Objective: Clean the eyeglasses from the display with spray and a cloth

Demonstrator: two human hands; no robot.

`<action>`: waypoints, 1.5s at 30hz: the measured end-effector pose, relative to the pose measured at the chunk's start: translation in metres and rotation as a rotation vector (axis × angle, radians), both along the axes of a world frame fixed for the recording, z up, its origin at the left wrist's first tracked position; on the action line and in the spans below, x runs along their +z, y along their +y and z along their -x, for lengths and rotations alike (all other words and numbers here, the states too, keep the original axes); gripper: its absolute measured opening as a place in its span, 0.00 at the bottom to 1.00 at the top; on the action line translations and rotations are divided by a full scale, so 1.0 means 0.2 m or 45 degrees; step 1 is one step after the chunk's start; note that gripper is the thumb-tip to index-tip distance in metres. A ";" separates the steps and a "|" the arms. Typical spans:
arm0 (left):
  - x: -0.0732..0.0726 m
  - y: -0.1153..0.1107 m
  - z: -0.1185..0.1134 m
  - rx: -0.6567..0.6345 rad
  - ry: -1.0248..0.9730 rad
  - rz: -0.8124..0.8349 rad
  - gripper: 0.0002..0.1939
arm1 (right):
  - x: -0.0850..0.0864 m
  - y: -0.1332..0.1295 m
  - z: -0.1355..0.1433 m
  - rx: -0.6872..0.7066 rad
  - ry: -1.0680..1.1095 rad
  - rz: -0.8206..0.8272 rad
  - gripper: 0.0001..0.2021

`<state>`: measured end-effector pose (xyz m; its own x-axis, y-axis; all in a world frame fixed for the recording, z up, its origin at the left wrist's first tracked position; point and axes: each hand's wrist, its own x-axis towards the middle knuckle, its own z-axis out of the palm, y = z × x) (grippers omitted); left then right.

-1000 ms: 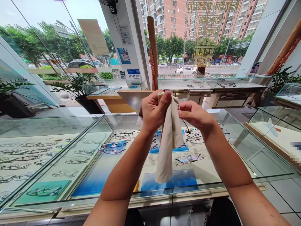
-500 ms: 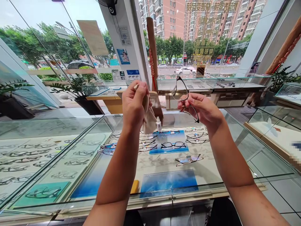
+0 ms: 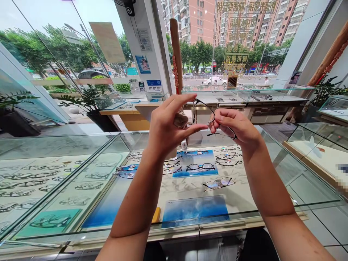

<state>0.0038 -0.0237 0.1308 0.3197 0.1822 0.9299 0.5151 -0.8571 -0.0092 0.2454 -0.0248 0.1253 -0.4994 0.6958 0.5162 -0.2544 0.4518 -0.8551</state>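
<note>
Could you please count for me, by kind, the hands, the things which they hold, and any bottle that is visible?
Hands (left hand, right hand): 2
Held eyeglasses: 1 pair
Held cloth: 1
White bottle: 1
Total: 5

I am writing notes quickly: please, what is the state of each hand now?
Left hand: holding the cloth, thumb and forefinger spread apart.
Right hand: closed, holding the eyeglasses.

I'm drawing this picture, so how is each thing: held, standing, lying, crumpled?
Black glasses: held up, tilted.
Cloth: crumpled, partly hidden.
Left hand: holding cloth, thumb and forefinger apart.
Right hand: gripping black glasses.
White bottle: upright, partly hidden.
Display glasses on blue sheet: resting.
Fan: partly cropped, can't tell if spinning.
</note>
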 end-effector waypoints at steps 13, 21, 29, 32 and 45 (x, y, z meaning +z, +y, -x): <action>0.00 -0.02 -0.01 0.064 -0.112 -0.095 0.32 | 0.03 -0.03 0.00 -0.508 0.365 -0.247 0.15; -0.02 -0.05 -0.03 0.122 -0.525 -0.065 0.30 | 0.02 0.01 -0.03 -0.955 0.459 -0.548 0.15; -0.06 -0.01 -0.02 0.076 -0.571 -0.027 0.32 | -0.02 -0.04 0.04 -1.139 0.256 -0.811 0.15; -0.06 0.01 -0.01 0.018 -0.630 0.031 0.31 | -0.03 -0.05 0.06 -1.193 0.125 -0.818 0.19; -0.05 0.02 -0.02 0.005 -0.679 0.041 0.27 | -0.04 -0.07 0.08 -1.313 0.060 -0.869 0.19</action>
